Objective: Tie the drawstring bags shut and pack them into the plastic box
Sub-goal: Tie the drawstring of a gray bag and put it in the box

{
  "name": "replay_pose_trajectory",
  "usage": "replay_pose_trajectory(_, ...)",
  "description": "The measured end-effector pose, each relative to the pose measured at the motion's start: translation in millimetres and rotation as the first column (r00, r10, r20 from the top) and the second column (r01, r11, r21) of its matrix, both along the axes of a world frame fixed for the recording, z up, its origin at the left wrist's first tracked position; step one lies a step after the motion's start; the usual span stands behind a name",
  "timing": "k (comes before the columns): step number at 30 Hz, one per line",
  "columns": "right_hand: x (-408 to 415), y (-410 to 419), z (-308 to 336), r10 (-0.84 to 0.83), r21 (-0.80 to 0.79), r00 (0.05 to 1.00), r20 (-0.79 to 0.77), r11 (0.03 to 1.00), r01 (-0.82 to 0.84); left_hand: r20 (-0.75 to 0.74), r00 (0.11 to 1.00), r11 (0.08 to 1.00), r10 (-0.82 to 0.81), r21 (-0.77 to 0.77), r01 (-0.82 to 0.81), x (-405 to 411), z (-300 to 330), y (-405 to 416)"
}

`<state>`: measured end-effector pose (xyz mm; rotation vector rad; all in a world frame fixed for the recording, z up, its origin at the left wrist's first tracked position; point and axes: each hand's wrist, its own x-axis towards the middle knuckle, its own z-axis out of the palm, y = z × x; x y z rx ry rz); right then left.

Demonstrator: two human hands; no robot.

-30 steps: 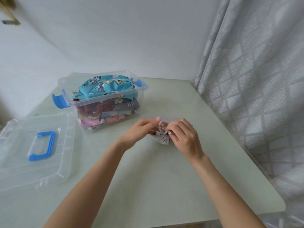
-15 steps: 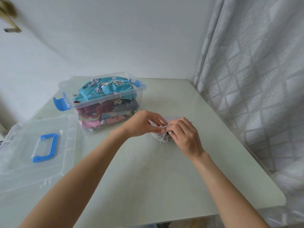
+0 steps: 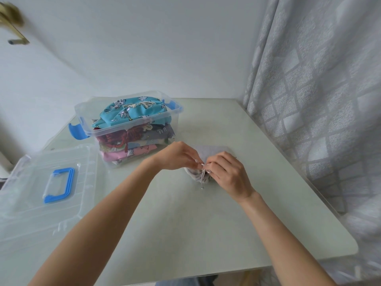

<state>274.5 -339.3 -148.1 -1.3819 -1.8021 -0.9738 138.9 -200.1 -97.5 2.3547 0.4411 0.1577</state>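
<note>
1. Closest in, the two forearms come up from the bottom edge and meet over the pale table (image 3: 185,234). The left hand (image 3: 177,155) and right hand (image 3: 226,174) are nearly touching, fingers curled, each pinching the thin drawstring (image 3: 203,176) right at the gathered mouth of the grey bag (image 3: 208,153). Looks like the knot is mid-tie, not cinched off yet; the cord ends dangle toward the camera.

2. The grey bag lies flat on the table between and just past the hands, near the box. I'd guess it's super light and floppy, basically empty cloth, so nothing fragile. The cord is thin and probably a bit slippery, so fingertip pinches close to the knot make sense. For lifting, I'd grab the bunched neck, since the body would just sag.

3. Off to the left sits the clear lid (image 3: 41,199) with its blue handle, separate from the box.

4. Further back is the plastic box (image 3: 123,120), open and already stacked with patterned bags, the blue printed bag (image 3: 132,110) mounding over the rim. Space looks tight, so the grey one probably needs squashing in on top.
</note>
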Motion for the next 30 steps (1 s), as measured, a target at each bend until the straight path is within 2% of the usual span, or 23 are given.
replay_pose_trajectory(2, 3.1, 0.6, -5.5, 0.022, -0.041, 0.997, -0.080, 0.999, -0.025, 0.023, 0.999, 0.996, 0.037, 0.075, -0.038, -0.9, -3.1, -3.0)
replay_pose_trajectory(3, 5.0, 0.1, -8.2, 0.032, -0.067, 0.989, -0.145, 0.997, -0.042, 0.046, 0.997, 0.978, 0.058, 0.198, -0.066, -1.2, -4.3, -5.2)
replay_pose_trajectory(5, 8.0, -2.1, -12.4, 0.046, -0.102, 0.945, -0.323, 0.991, -0.083, 0.101, 0.991, 0.858, 0.084, 0.499, -0.123, -2.4, -6.1, -14.7)
replay_pose_trajectory(6, 8.7, -3.6, -13.1, 0.053, -0.106, 0.907, -0.419, 0.989, -0.107, 0.148, 0.987, 0.807, 0.067, 0.574, -0.141, -3.4, -8.2, -19.1)
replay_pose_trajectory(7, 9.6, -4.2, -12.5, 0.062, -0.105, 0.864, -0.499, 0.986, -0.131, 0.196, 0.979, 0.801, 0.047, 0.579, -0.154, -4.2, -10.8, -21.0)
replay_pose_trajectory(9, 9.0, -6.5, -11.5, 0.072, -0.099, 0.796, -0.601, 0.982, -0.163, 0.261, 0.964, 0.878, 0.045, 0.450, -0.163, -8.3, -16.5, -21.6)
replay_pose_trajectory(11, 6.8, -9.3, -11.1, 0.055, -0.102, 0.740, -0.670, 0.981, -0.165, 0.299, 0.951, 0.967, 0.075, 0.212, -0.143, -11.6, -21.7, -20.0)
replay_pose_trajectory(14, 6.4, -14.2, -11.4, 0.035, -0.100, 0.651, -0.758, 0.980, -0.170, 0.277, 0.949, 0.988, 0.148, -0.083, -0.130, -13.9, -25.0, -18.9)
replay_pose_trajectory(16, 8.1, -18.2, -11.6, 0.012, -0.113, 0.658, -0.753, 0.983, -0.147, 0.242, 0.952, 0.980, 0.187, -0.110, -0.164, -15.9, -29.7, -17.8)
replay_pose_trajectory(21, 14.1, -30.3, -11.3, -0.099, -0.184, 0.698, -0.710, 0.982, -0.049, 0.259, 0.940, 0.975, 0.221, -0.035, -0.219, -23.7, -37.0, -17.7)
replay_pose_trajectory(24, 13.9, -34.6, -8.8, -0.193, -0.240, 0.758, -0.623, 0.969, 0.050, 0.257, 0.929, 0.936, 0.267, 0.159, -0.314, -21.9, -36.1, -24.7)
replay_pose_trajectory(27, 14.9, -40.0, -5.7, -0.266, -0.302, 0.787, -0.557, 0.947, 0.107, 0.289, 0.911, 0.830, 0.293, 0.395, -0.393, -19.8, -35.6, -31.8)
replay_pose_trajectory(30, 15.3, -45.2, -5.5, -0.302, -0.332, 0.832, -0.466, 0.931, 0.152, 0.317, 0.911, 0.771, 0.262, 0.499, -0.396, -21.5, -39.2, -34.2)
